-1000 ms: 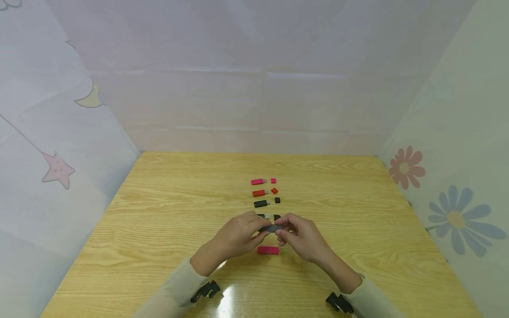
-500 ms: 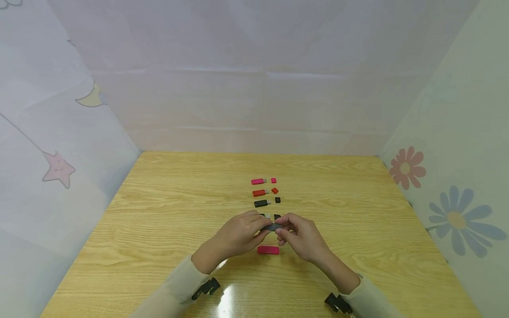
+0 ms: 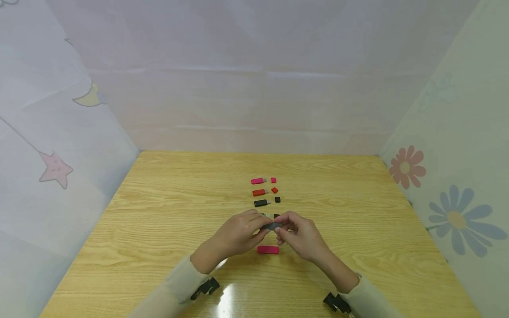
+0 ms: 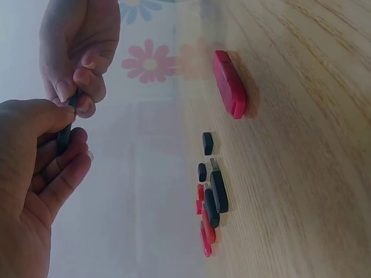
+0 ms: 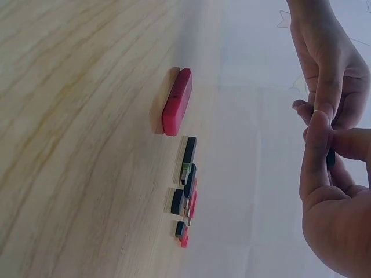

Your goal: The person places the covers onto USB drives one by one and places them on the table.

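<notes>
Above the table, both hands pinch one dark grey USB stick (image 3: 272, 226). My left hand (image 3: 238, 234) has its left end between thumb and fingers. The right end is in the thumb and fingertips of my right hand (image 3: 300, 236), which cover much of it. The left wrist view shows the stick's long dark body (image 4: 64, 140) running between the two hands. Below and nearer me lies a pink-red USB stick (image 3: 268, 250) with no metal plug showing. Just beyond the hands, a black USB stick (image 4: 219, 191) with a bare plug lies by its black cap (image 4: 207, 143).
Farther back are a pink USB stick (image 3: 258, 181), a red one (image 3: 260, 192) and a black one (image 3: 261, 203), plugs bare. To their right lie a pink cap (image 3: 273, 180), red cap (image 3: 275, 190) and black cap (image 3: 277, 199). Printed cloth walls surround the wooden table (image 3: 159, 198).
The dark grey USB stick has tilted slightly, its right end a little higher, still between both hands. The hands have hardly shifted, and the things on the table lie as before.
</notes>
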`<state>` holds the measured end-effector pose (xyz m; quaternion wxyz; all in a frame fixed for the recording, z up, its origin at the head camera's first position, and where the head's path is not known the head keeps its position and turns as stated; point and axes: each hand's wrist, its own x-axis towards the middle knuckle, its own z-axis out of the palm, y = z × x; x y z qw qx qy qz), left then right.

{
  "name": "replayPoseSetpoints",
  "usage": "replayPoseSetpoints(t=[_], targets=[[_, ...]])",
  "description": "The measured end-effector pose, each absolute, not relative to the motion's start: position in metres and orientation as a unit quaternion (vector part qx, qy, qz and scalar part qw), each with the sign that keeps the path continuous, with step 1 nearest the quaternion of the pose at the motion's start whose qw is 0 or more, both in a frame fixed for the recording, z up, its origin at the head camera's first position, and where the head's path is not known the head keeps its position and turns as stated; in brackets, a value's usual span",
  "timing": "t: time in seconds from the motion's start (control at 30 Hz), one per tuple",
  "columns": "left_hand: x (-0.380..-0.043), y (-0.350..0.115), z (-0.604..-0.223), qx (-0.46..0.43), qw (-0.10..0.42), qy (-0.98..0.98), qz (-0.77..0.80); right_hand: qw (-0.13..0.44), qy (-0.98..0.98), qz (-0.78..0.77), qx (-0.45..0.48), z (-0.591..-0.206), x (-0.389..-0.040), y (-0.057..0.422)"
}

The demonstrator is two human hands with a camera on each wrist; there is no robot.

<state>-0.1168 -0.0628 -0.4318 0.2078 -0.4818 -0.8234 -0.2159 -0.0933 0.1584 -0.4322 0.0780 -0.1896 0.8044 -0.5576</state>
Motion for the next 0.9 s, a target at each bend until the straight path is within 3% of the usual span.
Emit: replayPoseSetpoints(t=[0.63, 0.9], targets=[[-0.1198, -0.0657, -0.4384, -0.475, 0.194, -0.826, -0.233, 0.091, 0.809, -0.539, -0.217, -0.4345, -0.0976, 0.1625], [-0.1232, -0.0663, -0.4407, -0.459, 0.172, -0.838, -0.241, 0.027, 0.855, -0.461, -0.235, -0.4348, -0.1006, 0.1630]])
